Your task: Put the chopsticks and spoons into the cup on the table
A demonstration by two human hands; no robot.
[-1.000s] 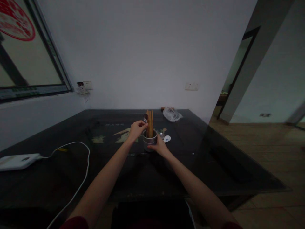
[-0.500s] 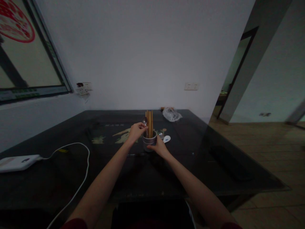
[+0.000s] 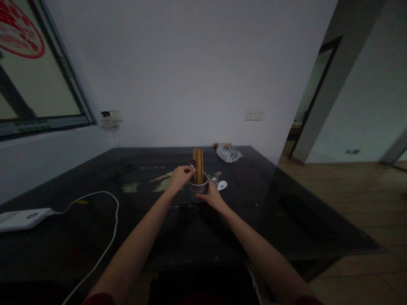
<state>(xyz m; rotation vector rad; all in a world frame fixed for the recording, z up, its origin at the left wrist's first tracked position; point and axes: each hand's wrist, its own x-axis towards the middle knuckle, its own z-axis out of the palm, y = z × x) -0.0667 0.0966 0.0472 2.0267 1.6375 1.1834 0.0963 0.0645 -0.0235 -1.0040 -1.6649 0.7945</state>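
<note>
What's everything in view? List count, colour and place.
Table: one, black, centre
Utensil holder: one, grey, table middle
Chopsticks: several, brown, upright in holder
Metal spoon: one, silver, beside chopsticks
White spoon: one, white, right of holder
Shiny item: one, silver, beside white spoon
Plastic bag: one, clear, table's far edge
Brown item: one, brown, behind bag
Device: one, white, table's left
Cable: one, white, on device
Yellow strip: one, yellow, near cable
Sockets: several, white, wall
Window: one, dark frame, upper left
Wall: one, pale, background
Floor: one, brown, right
Left hand: one, bare, pinching metal spoon
Right hand: one, bare, gripping holder
</note>
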